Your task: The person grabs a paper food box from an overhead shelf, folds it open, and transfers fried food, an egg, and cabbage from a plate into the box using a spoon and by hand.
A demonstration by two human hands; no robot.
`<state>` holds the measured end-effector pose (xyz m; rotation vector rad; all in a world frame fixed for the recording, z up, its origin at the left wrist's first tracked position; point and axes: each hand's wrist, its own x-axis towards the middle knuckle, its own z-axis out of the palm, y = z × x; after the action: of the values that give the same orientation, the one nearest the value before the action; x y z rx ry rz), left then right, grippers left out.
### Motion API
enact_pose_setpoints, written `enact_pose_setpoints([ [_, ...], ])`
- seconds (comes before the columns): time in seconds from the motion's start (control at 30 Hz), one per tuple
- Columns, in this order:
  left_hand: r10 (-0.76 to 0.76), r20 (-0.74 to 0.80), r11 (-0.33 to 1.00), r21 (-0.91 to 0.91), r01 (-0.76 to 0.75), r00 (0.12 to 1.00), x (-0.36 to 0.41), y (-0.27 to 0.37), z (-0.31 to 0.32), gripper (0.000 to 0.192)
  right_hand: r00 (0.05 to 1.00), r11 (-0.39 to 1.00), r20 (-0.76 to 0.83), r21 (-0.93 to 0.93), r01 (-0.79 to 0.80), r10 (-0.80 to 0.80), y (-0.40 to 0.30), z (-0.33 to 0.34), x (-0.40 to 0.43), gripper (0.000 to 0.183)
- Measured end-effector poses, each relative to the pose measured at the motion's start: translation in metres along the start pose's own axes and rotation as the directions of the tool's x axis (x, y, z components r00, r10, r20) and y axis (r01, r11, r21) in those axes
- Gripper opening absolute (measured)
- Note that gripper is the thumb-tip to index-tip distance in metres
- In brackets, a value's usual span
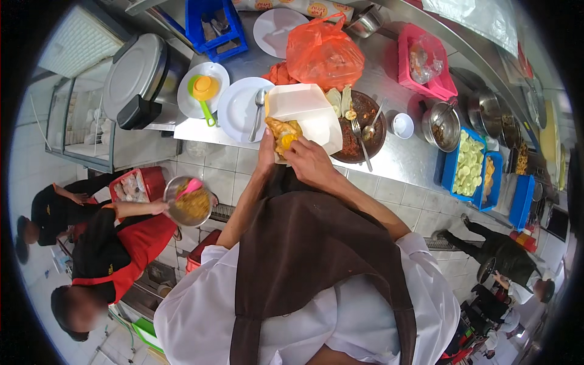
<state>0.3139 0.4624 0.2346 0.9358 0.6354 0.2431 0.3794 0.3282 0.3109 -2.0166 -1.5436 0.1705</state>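
An open paper food box point(315, 116), white inside, stands at the table's near edge before me. Fried food point(280, 127) with a yellow piece point(288, 140) lies at its near left part. My left hand point(266, 153) is at the box's left corner, fingers against the food and box; its exact grip is hidden. My right hand point(312, 159) has its fingertips closed on the yellow piece. Right of the box is a dark stone mortar point(376, 150) with red sambal, a fork point(362, 146) and a spoon point(368, 131). Pale vegetable pieces point(346, 99) lie at its upper left edge.
Left are a white plate point(232, 109) with a spoon, another plate point(185, 105) and a large pot point(134, 77). Behind sits an orange plastic bag point(324, 54). Right are a pink basket point(404, 54), a steel bowl point(429, 123) and blue trays point(449, 169). A co-worker point(141, 246) holds a bowl nearby.
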Motion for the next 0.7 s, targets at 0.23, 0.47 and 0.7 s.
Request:
enact_pose_setpoints([
  [0.23,0.007,0.027,0.998,0.056,-0.009,1.0,-0.003,0.006,0.007,0.051,0.979,0.986,0.118,0.014,-0.169,0.166,0.005,-0.003,-0.003,0.017],
  [0.47,0.072,0.078,0.984,0.157,-0.084,0.994,-0.001,-0.005,-0.004,0.053,0.987,0.995,-0.157,0.095,-0.013,0.028,0.015,-0.028,0.026,0.026],
  [0.7,0.114,0.009,0.955,0.276,-0.112,0.993,-0.007,0.014,0.012,0.053,0.998,0.998,-0.051,-0.043,0.046,-0.048,0.027,-0.011,0.049,0.034],
])
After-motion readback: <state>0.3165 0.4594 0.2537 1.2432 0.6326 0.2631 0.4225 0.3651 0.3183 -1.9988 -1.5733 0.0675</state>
